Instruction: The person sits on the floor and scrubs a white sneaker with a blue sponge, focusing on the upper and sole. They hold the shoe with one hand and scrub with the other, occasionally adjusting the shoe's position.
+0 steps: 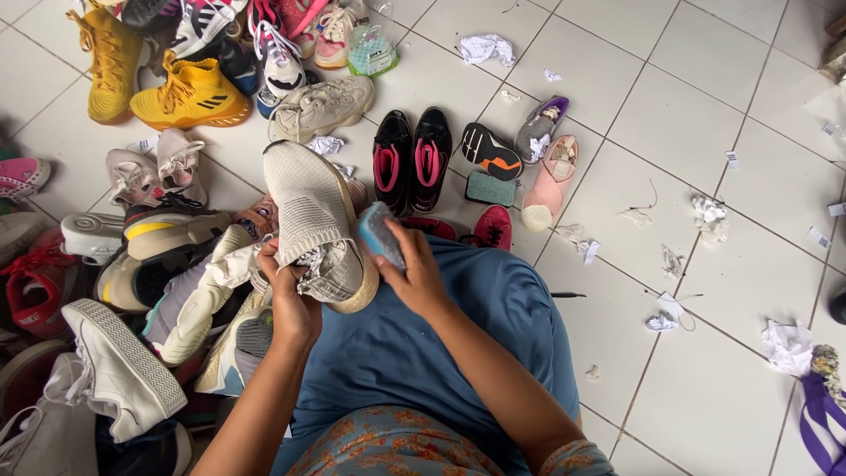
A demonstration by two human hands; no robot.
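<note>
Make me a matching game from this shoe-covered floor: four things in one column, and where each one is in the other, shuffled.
Things:
1. beige knit shoe
2. blue sponge
3. yellow boots
4. black shoes with pink lining

Places:
A. on the tiles at the top left of the pile
B. gripped in the left hand, with crumpled paper at its opening
C. side by side on the floor, just beyond the blue-clad knee
D. in the right hand, against the shoe's sole edge

Pairs: 1-B, 2-D, 3-A, 4-C
</note>
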